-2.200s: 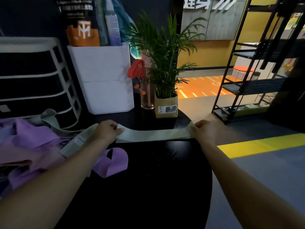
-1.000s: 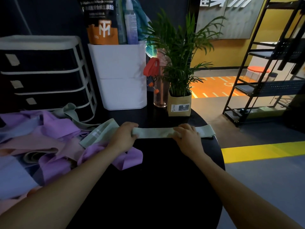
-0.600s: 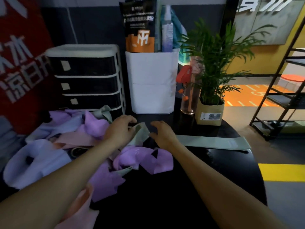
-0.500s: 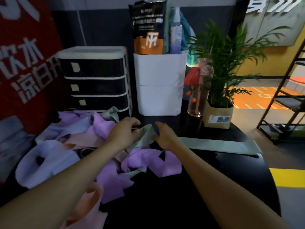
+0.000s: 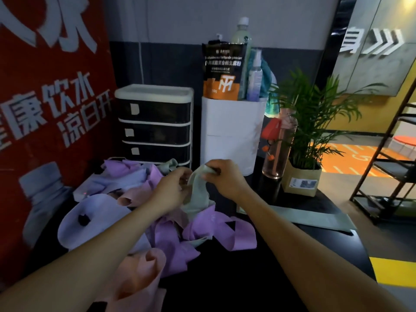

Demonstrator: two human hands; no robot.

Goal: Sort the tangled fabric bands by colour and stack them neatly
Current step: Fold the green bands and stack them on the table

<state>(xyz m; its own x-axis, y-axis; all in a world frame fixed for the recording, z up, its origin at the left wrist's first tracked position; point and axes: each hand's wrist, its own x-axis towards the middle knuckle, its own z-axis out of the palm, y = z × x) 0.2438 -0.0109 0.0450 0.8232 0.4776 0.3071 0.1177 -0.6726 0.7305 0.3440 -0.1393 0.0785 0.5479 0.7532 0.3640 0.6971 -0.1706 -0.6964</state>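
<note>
Dim room, red banner (image 5: 51, 104) with white lettering on the left wall, yellow wall and a black metal rack (image 5: 391, 167) off to the right. Round black surface (image 5: 281, 273) in the middle of it all. At its back edge: a small drawer unit (image 5: 155, 124) with dark drawers, a white bin (image 5: 231, 134) stuffed with a powder pouch and bottles, a pink-tinted bottle (image 5: 278, 147), a potted palm (image 5: 308, 131) in a paper-wrapped pot.

Tangled pile of bands (image 5: 126, 199) covers the left part of the surface: purple, lavender-white and peach loops overlapping, one purple band (image 5: 234, 233) trailing out toward the centre, a peach band (image 5: 139, 273) nearest the person.

Both hands raised just above the pile. Right hand (image 5: 225, 179) pinches the top end of a pale green band (image 5: 198, 194), fingers curled over the fabric. Left hand (image 5: 173, 188) just beside it, fingers curled at the same band's edge, gripping it; the lower part of this band hangs down into the purple loops.

A second green band (image 5: 315, 218) lies flat and straight on the surface to the right, apart from the pile, partly crossed by the right forearm.
</note>
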